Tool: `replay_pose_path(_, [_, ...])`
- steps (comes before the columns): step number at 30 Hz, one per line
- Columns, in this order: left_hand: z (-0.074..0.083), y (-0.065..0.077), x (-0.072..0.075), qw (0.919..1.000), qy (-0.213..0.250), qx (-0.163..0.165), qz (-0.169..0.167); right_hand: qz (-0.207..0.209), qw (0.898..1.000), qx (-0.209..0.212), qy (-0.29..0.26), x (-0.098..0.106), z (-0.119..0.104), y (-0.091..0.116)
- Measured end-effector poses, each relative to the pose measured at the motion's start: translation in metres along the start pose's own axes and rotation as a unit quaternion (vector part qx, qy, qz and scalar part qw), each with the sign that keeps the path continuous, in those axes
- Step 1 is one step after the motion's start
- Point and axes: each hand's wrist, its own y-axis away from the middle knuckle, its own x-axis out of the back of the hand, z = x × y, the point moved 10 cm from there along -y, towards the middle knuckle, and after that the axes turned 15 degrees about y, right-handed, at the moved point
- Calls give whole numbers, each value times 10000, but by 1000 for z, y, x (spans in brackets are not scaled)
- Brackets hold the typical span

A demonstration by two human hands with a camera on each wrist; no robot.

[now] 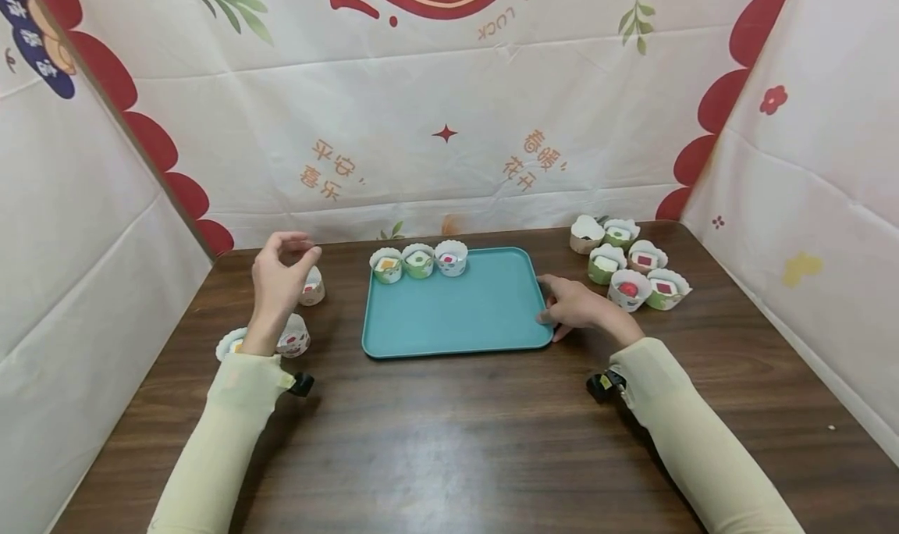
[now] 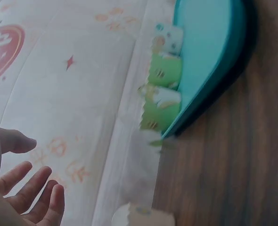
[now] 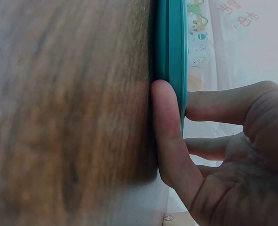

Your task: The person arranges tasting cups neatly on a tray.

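A teal rectangular tray [image 1: 456, 311] lies on the table, with three patterned paper cupcake cups in a row at its back left: one with a yellow-orange topped filling [image 1: 386, 267], a green one [image 1: 418, 261] and a white one [image 1: 451, 259]. My right hand [image 1: 579, 306] pinches the tray's right edge; in the right wrist view the thumb [image 3: 166, 108] lies against the outer side and a finger on the rim. My left hand [image 1: 275, 284] is raised left of the tray, fingers loosely bent and holding nothing. Below it stand paper cups [image 1: 293, 339], partly hidden by hand and sleeve.
Several filled paper cups [image 1: 628, 290] are grouped at the table's back right. The dark wooden table [image 1: 449, 432] meets a printed white cloth [image 1: 435, 144] at the back, with cloth walls on both sides.
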Motion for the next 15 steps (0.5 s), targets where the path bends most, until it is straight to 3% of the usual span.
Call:
replay_pose_path(4, [-5,-3,18,9997,-180,144,111,13,10000,53,17,-1,-2,-1])
replay_pose_path(9, [-22,-3,35,9961,-401,777,83,1,9999,157,22,-3,-7,-2])
replay_pose_path(15, [-38,-8,28,9897,-574,1216,-501,52,10000,58,32,0,-2,2])
